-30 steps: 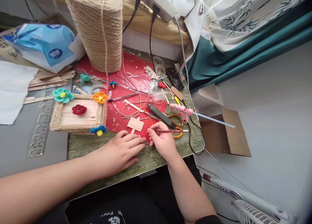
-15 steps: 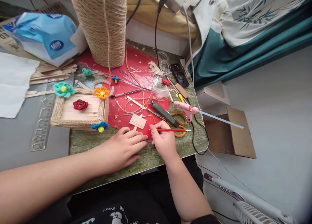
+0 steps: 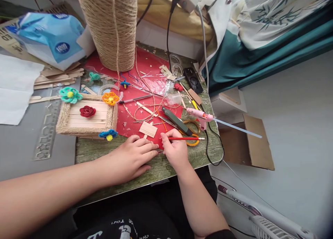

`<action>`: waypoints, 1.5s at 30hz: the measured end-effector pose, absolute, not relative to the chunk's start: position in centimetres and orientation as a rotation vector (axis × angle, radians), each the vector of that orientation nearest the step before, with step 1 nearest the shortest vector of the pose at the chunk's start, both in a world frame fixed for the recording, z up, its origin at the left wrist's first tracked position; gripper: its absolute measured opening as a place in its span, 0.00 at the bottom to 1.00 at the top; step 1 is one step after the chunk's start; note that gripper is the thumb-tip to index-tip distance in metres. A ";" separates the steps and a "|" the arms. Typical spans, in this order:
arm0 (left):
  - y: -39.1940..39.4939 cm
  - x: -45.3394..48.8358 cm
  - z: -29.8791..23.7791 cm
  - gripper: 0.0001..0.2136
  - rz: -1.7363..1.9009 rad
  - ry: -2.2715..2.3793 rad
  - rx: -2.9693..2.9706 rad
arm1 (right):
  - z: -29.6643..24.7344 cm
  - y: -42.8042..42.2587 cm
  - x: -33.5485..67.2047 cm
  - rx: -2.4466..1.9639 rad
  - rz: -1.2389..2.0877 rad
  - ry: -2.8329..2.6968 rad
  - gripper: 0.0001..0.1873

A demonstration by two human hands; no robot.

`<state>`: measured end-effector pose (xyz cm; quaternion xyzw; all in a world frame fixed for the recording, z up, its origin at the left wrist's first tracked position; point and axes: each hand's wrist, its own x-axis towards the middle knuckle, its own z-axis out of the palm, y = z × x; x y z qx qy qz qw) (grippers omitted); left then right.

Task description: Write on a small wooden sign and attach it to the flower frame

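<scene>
My right hand (image 3: 175,150) is closed around a red pencil (image 3: 186,138), whose eraser end points right. Beside it, my left hand (image 3: 139,157) lies flat on the table front, fingers stretched out. Just beyond the left fingers rests a small wooden sign (image 3: 148,129) made of craft sticks, its short post towards me, on a red sheet (image 3: 125,122). Scissors with orange handles (image 3: 193,142) lie partly under the pencil, and a dark green utility knife (image 3: 177,121) crosses them. To the left stands a twine-edged craft-stick box (image 3: 87,119) with a red rose and bright flowers on it.
A big twine spool (image 3: 111,31) stands at the back. A pink glue gun (image 3: 200,114) with a long glue stick sits near the table's right edge, its cable hanging beside it. Far left are a clear stencil ruler (image 3: 44,135), craft sticks (image 3: 56,77) and a blue-and-white pack (image 3: 49,36).
The whole view has shifted very slightly. Both hands stay in the same place relative to the wooden sign, and the pencil remains in my right hand.
</scene>
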<state>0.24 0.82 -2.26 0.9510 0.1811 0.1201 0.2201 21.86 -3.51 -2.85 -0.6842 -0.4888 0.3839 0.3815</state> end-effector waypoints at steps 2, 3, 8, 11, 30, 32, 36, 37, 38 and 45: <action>0.8 0.2 -2.3 0.19 0.326 0.500 2.623 | -2.9 -3.5 21.9 -1.751 0.973 -1.245 0.17; 0.8 0.3 -2.4 0.19 0.323 0.500 2.619 | -2.9 -3.5 21.9 -1.753 0.971 -1.247 0.17; 0.9 0.3 -2.4 0.19 0.327 0.501 2.613 | -2.7 -3.3 21.9 -1.758 0.941 -1.294 0.17; 0.9 0.3 -2.3 0.19 0.335 0.501 2.613 | -2.7 -3.3 21.9 -1.762 0.929 -1.307 0.17; 0.9 0.3 -2.1 0.19 0.355 0.501 2.623 | -2.6 -3.6 21.9 -1.713 0.923 -1.254 0.18; 0.9 0.3 -2.2 0.19 0.358 0.504 2.620 | -2.7 -4.0 21.8 -1.687 1.005 -1.136 0.17; 0.9 0.3 -2.3 0.19 0.347 0.488 2.616 | -2.6 -4.0 21.6 -1.673 1.071 -1.073 0.18; 0.9 0.3 -2.3 0.19 0.342 0.488 2.613 | -2.5 -3.9 21.6 -1.682 1.074 -1.078 0.19; 0.9 0.3 -2.3 0.19 0.334 0.493 2.610 | -2.5 -3.8 21.6 -1.692 1.076 -1.081 0.18; 0.9 0.3 -2.3 0.19 0.331 0.494 2.601 | -3.0 -3.7 21.7 -1.763 0.973 -1.152 0.18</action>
